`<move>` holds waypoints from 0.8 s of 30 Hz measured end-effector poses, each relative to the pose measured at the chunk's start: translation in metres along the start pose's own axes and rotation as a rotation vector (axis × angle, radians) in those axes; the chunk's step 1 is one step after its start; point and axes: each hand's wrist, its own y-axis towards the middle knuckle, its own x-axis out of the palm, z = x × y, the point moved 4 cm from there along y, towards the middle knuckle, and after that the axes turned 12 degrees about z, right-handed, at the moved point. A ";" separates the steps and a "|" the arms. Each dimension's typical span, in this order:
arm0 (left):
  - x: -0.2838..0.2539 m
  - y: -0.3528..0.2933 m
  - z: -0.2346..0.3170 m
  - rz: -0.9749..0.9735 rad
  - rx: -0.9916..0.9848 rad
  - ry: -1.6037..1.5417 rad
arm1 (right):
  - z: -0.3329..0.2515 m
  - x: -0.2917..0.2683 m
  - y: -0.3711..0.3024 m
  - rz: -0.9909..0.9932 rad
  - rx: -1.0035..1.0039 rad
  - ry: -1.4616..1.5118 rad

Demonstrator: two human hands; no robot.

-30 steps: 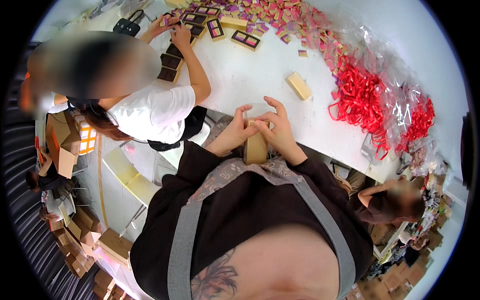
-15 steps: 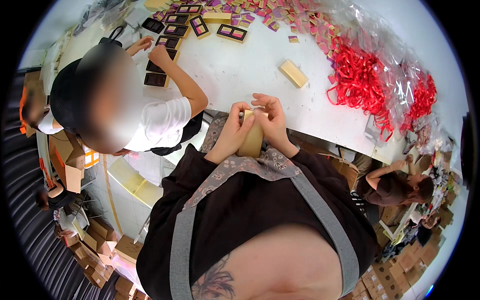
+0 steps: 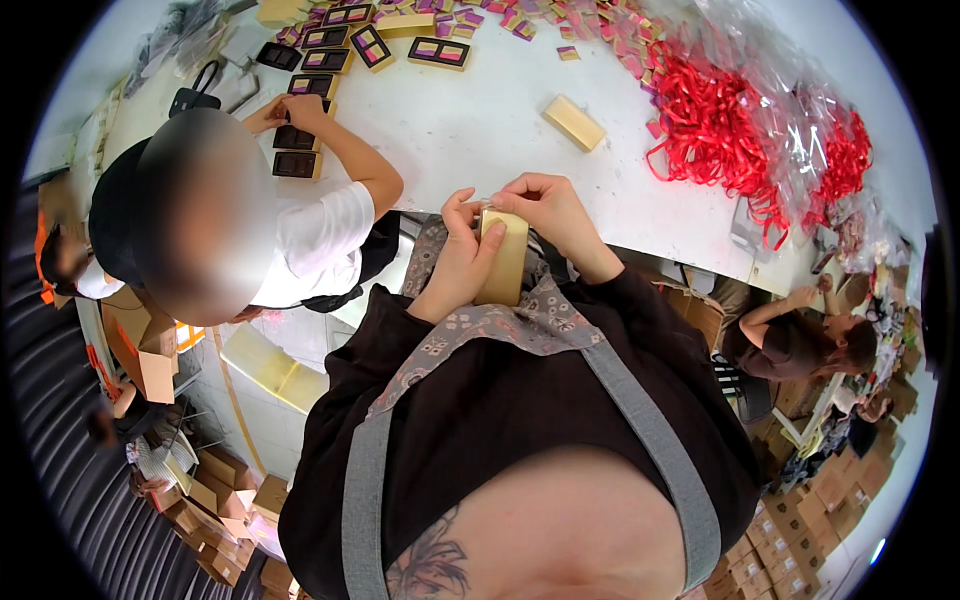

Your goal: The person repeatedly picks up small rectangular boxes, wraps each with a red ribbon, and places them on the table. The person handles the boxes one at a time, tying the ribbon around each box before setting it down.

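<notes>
My left hand [image 3: 468, 255] is closed around a gold box [image 3: 507, 262], its thumb lying across the upper part. The box stands on end close to my apron, in front of the table edge. At its far end my right hand [image 3: 553, 212] is closed, thumb and forefinger pinched together at the top corner. Whatever lies in that pinch is too small to make out. Another gold box [image 3: 574, 123] lies on the white table [image 3: 470, 150] beyond my hands.
Left of me, a person in a white sleeve [image 3: 325, 235] handles dark trays [image 3: 297, 164] lined up on the table. Small pink, purple and gold pieces [image 3: 520, 22] are heaped at the back. Red ribbons [image 3: 705, 135] and clear plastic bags [image 3: 790, 110] pile up at the right.
My right hand has drawn slightly up and right, its fingers now pinched at the box's top corner. The box shows more of its face. The neighbour's hands have come together over the trays.
</notes>
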 end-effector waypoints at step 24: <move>0.068 0.046 -0.007 0.003 -0.027 0.222 | 0.000 -0.087 0.039 -0.230 0.340 0.134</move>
